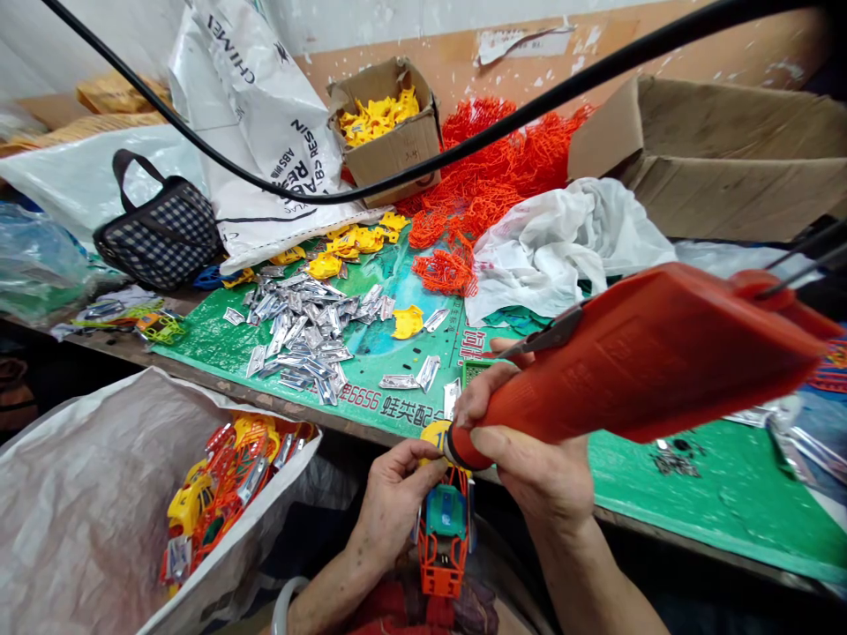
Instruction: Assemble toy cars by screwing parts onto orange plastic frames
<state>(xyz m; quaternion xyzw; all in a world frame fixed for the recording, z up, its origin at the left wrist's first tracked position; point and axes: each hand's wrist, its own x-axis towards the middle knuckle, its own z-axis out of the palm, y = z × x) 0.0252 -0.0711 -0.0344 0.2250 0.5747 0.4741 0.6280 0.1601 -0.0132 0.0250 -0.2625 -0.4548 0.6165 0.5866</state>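
Toy car point(445, 520) sits between my hands, long axis running away from me. Right hand point(529, 450) is clenched round the red power driver point(635, 353), nose at car's far end. Left hand point(401, 494) is nearer, at car's left; can't tell if its fingertips grip.

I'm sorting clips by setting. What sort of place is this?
Likely a small toy-assembly workshop: silver pieces lie heaped on the green-covered bench, a cardboard box holds yellow parts, and the right hand holds a red tool close to a toy vehicle.

Pale bangle point(281, 604) on left forearm point(334, 589)
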